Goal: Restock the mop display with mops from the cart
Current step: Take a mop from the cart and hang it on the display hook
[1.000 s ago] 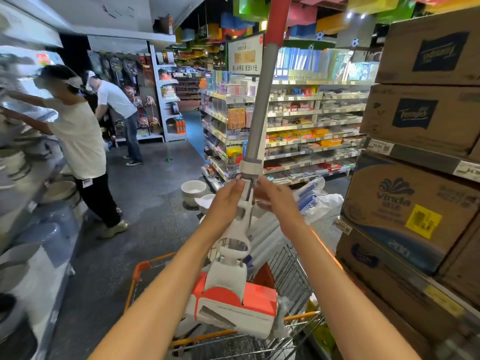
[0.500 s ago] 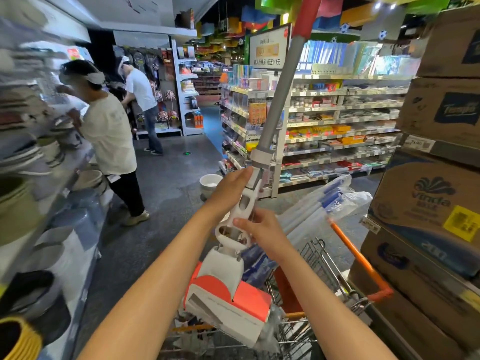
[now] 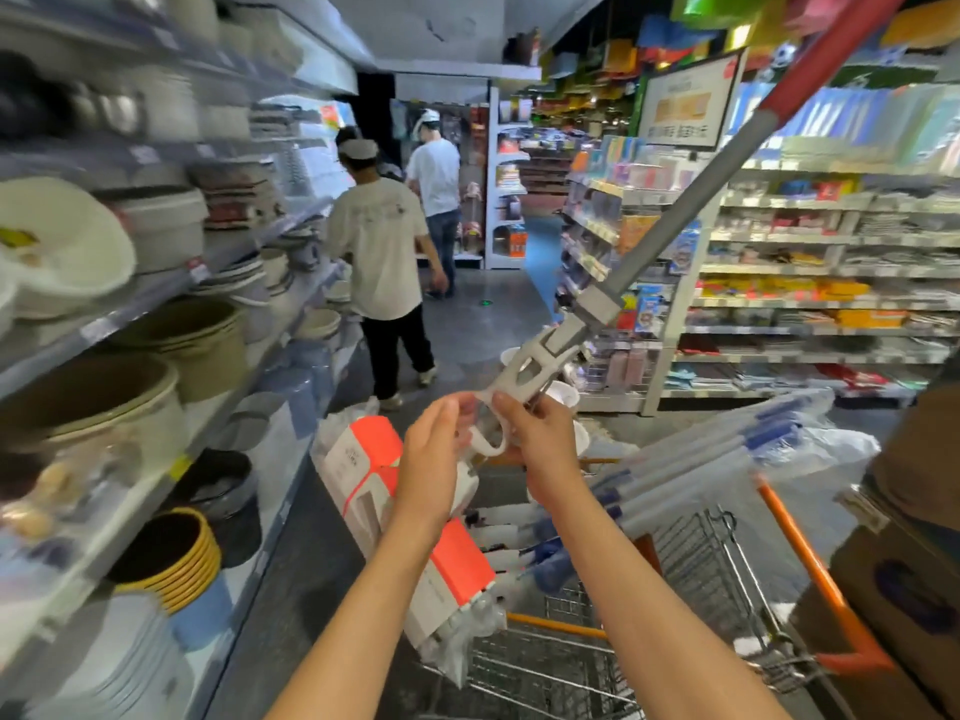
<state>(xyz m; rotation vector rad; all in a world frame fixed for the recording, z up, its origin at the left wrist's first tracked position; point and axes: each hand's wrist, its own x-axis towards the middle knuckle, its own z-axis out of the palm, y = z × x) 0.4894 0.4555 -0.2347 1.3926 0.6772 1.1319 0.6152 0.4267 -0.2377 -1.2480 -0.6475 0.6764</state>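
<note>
- The shelves (image 3: pixel 171 283) of basins and bowls lined the left side of the aisle.
- The cart (image 3: pixel 691 574) stood low right, with wrapped mops (image 3: pixel 727 459) lying across it.
- The mop (image 3: pixel 670 226) slanted up to the right above the cart, its boxed head (image 3: pixel 415 527) lowest.
- The left hand (image 3: pixel 434 454) and right hand (image 3: pixel 540 439) each pinched its white lever frame, fingers curled.

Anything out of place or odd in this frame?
White buckets sit on the aisle floor at the shelf end, not on a shelf. Otherwise nothing: both hands hold the mop, tilted, above the cart.
</note>
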